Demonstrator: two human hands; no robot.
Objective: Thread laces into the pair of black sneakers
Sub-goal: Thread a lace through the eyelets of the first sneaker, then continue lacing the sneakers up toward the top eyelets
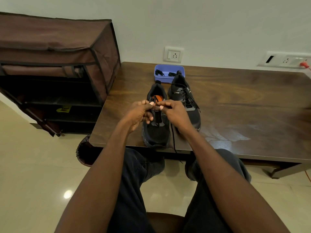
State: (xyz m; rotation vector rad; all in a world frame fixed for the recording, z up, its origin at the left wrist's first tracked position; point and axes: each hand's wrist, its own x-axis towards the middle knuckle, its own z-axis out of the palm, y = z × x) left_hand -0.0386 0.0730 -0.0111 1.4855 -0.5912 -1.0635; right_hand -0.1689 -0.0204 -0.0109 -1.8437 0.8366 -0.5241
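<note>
Two black sneakers stand side by side on the dark wooden table (235,101), toes toward me. The right sneaker (186,100) has laces through its eyelets. The left sneaker (156,132) has an orange insole and sits at the table's front edge. Over its eyelets my left hand (139,115) and my right hand (173,113) each pinch a part of a black lace (173,140). One end of that lace trails down past the table edge between the shoes. My fingers hide the eyelets being worked.
A blue plastic tray (169,73) holding bundled black laces stands behind the sneakers near the wall. A brown fabric shoe rack (55,64) stands to the left of the table. Wall sockets sit behind, and a dark bin (85,152) is below the table's left corner.
</note>
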